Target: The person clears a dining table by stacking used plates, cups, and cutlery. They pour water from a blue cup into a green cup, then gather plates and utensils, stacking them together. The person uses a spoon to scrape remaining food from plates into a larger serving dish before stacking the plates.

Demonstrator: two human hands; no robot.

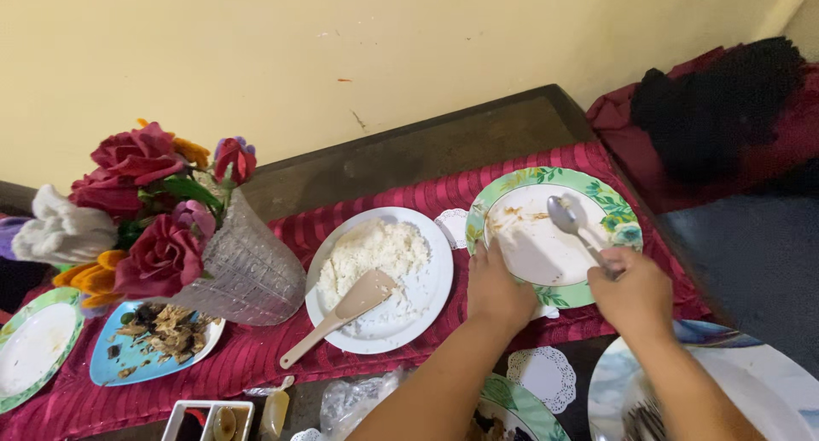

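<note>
My left hand rests on the near left rim of a green floral-edged plate that bears only brownish food smears. My right hand grips the handle of a metal spoon, whose bowl lies on that plate's white middle. Left of it stands a white plate with a heap of white rice and a beige rice paddle lying across it.
A clear vase of red, orange and white artificial flowers stands at the left on the red runner. A blue plate holds food scraps. More plates sit at the left edge and bottom right. Dark clothes lie at the far right.
</note>
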